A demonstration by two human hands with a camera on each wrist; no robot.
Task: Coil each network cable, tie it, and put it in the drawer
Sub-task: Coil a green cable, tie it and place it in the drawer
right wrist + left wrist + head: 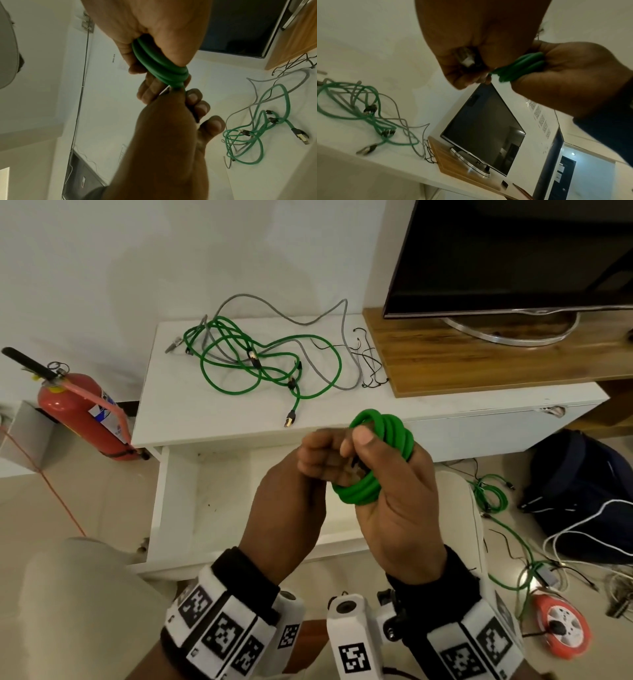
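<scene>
A green network cable wound into a small tight coil is held above the open white drawer. My right hand grips the coil, thumb on top. My left hand is a fist against the coil and holds the cable's end; in the left wrist view a clear connector shows inside the curled fingers. In the right wrist view the coil sits in my right palm, with the left fingers at its lower end. Loose green cables and a grey cable lie tangled on the white cabinet top.
A TV stands on a wooden board at the right of the cabinet. A red fire extinguisher stands on the floor at left. At right, a dark backpack, more cables and an orange reel lie on the floor.
</scene>
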